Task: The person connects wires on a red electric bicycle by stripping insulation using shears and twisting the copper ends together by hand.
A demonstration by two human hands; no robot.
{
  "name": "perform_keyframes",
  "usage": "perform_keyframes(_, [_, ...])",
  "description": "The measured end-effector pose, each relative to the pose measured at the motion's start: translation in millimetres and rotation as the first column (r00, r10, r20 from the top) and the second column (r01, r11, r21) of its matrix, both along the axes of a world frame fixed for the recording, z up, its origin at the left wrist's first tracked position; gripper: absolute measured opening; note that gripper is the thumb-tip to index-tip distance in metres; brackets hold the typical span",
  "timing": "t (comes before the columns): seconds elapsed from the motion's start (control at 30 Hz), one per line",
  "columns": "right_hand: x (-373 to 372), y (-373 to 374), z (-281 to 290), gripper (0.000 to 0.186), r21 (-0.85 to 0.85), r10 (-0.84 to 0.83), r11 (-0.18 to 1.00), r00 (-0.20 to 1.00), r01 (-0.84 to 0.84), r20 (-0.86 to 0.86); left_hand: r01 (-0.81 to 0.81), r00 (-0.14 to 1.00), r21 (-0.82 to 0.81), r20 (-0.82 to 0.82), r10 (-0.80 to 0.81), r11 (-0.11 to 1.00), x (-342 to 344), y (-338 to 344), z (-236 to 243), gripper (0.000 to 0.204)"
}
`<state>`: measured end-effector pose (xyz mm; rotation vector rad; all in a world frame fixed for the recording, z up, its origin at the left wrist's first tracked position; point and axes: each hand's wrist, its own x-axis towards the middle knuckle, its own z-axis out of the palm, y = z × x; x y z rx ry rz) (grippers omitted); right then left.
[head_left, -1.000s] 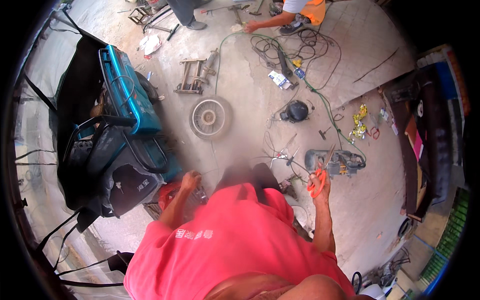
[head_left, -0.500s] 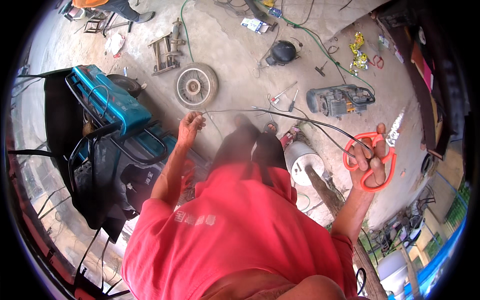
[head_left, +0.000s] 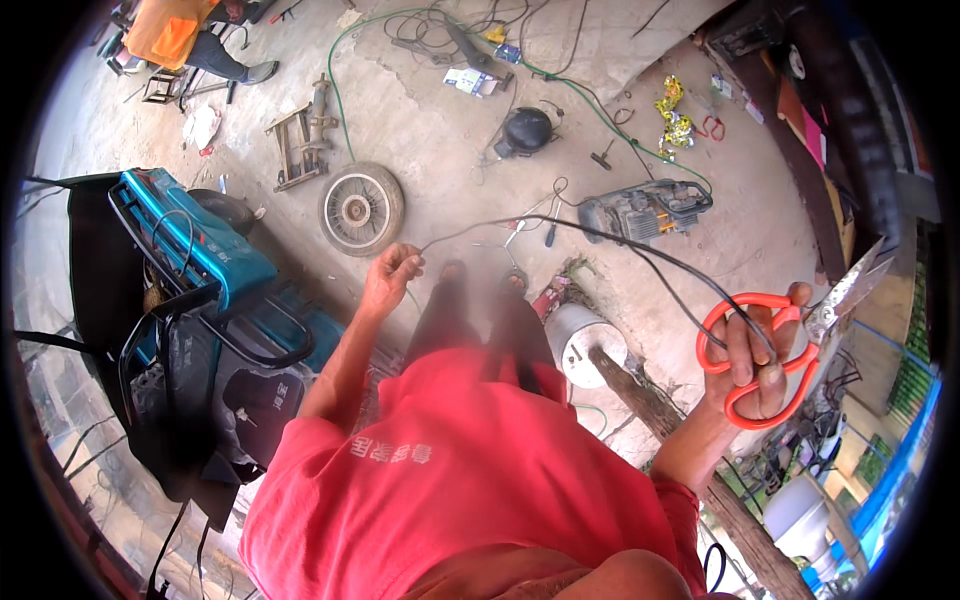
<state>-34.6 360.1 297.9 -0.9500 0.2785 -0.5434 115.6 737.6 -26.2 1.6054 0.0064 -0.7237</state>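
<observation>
My left hand [head_left: 393, 278] pinches the thin bare-looking end of a black cable [head_left: 575, 225]. From there the cable arches across in front of me to my right hand [head_left: 752, 365]. That hand is closed around the cable's other part, which doubles back in a loop. The same hand also carries scissors [head_left: 848, 288] with red-orange handles, fingers through the loops and blades pointing away to the upper right. Below the cable, on the concrete floor, lie a screwdriver [head_left: 552, 226] and other thin tools.
A spoked wheel [head_left: 361, 209] lies beyond my left hand, a motor [head_left: 645, 212] beyond the cable. To the left stands a blue three-wheeler [head_left: 205, 245]. A white drum [head_left: 590, 345] and a wooden post [head_left: 650, 400] are close at right. Another person [head_left: 225, 58] is at far left.
My right hand has moved right and slightly down with the scissors and cable. My left hand keeps its pinch, slightly lower. The whole view has shifted, with the floor things now farther left.
</observation>
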Motion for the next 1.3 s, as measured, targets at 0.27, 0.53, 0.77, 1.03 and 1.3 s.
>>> perform_keyframes(0.27, [-67,42,-48,0.081,-0.132,-0.004,0.991,0.963,-0.032,-0.268,0.328,0.943,0.306,-0.049,-0.329,0.894,-14,35,-69,0.023])
perform_keyframes(0.53, [-113,78,-41,0.073,-0.353,-0.189,0.935,0.886,0.031,-0.423,0.371,0.77,0.518,0.292,-0.567,0.77,24,-14,-61,0.032])
perform_keyframes(0.77, [-161,68,-66,0.077,-0.382,-0.233,0.921,0.896,0.078,-0.379,0.458,0.808,0.47,0.134,-0.574,0.754,1,-46,-7,0.036])
perform_keyframes(1.03, [-180,44,-61,0.078,-0.389,-0.228,0.92,0.884,0.057,-0.407,0.551,0.721,0.613,-0.008,-0.693,0.566,-51,78,-153,0.041])
perform_keyframes(1.3, [-194,28,-58,0.079,-0.357,-0.17,0.934,0.903,0.02,-0.395,0.436,0.893,0.592,-0.376,-0.245,0.678,-87,115,-111,0.039])
